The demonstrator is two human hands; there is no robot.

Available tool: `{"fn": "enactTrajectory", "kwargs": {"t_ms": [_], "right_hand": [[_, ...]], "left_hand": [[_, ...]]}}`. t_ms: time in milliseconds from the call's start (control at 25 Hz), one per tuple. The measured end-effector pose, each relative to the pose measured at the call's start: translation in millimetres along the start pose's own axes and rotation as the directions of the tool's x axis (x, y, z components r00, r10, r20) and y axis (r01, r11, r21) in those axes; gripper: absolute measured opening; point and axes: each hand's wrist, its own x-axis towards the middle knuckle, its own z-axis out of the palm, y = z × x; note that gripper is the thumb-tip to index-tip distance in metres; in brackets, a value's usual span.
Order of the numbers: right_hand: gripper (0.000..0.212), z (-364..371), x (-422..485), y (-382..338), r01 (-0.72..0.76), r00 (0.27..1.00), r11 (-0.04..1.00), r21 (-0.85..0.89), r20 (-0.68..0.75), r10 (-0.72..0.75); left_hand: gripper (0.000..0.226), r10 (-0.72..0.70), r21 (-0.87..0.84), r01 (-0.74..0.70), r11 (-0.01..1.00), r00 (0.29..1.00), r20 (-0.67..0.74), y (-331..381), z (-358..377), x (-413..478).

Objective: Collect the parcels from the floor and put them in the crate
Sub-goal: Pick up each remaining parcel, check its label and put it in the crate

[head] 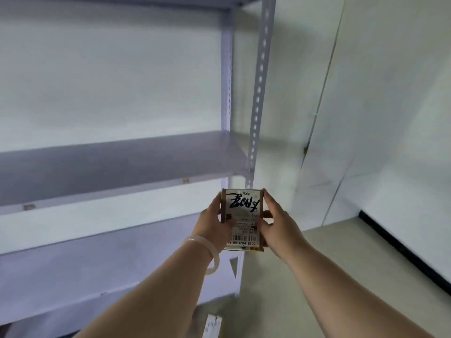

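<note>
A small brown parcel [244, 215] with a white shipping label, black handwriting and a barcode is held up in front of me, level with a lower shelf. My left hand [214, 225] grips its left edge, a pale bangle on that wrist. My right hand [275, 225] grips its right edge, fingers curled round the side. Another parcel [212, 326] with a white label lies on the floor below, at the bottom edge of the view. No crate is in view.
A grey metal shelving unit [122, 164] with a perforated upright [258, 93] fills the left side. White wall panels stand to the right, with a black baseboard [402, 250] along the pale floor.
</note>
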Motion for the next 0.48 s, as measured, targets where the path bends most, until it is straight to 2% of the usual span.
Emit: {"fn": "enactTrajectory", "kwargs": {"t_ms": [200,480], "right_hand": [[0.066,-12,-2,-107,0.187,0.979,0.982,0.038,0.081,-0.190],[0.066,49,-36,-216,0.325,0.935,0.944,0.056,0.133,-0.330]], "left_hand": [[0.058,0.091,0.042,-0.085,0.996,0.978,-0.188,64,-83,-25],[0.058,0.148,0.073,-0.131,0.989,0.926,-0.348,71,-201,-77]]}}
